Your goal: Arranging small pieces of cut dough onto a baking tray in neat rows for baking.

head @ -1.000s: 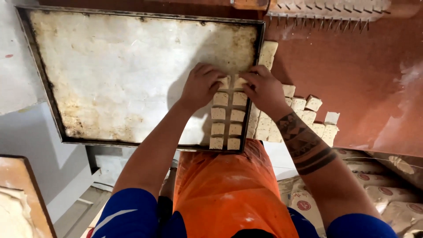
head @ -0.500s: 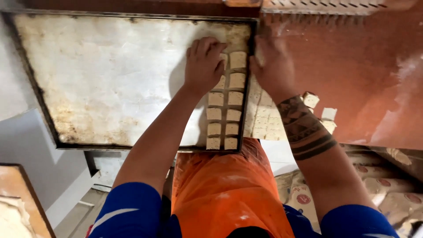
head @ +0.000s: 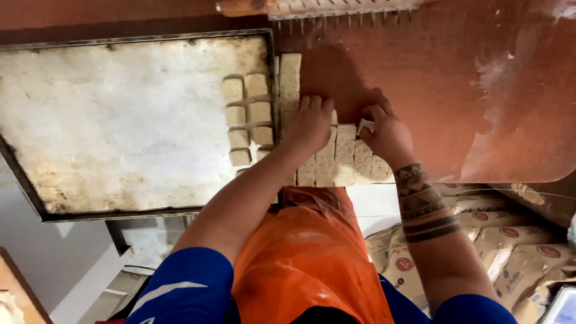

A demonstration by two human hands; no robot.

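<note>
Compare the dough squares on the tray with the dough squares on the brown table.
The squares on the tray lie in two spaced columns with gaps; the squares on the table are packed edge to edge in a block. The tray squares lie untouched; the left hand and right hand rest on the table ones. The tray is pale and floury, the table reddish-brown. Both sets are pale, small and roughly square.

A spiked roller [head: 336,8] lies along the far edge of the reddish-brown table [head: 468,90]. An orange apron [head: 306,258] hangs below the table's near edge. Printed paper sacks [head: 510,246] are stacked under its right corner. A wooden board [head: 18,288] shows at the bottom-left corner of the view.
</note>
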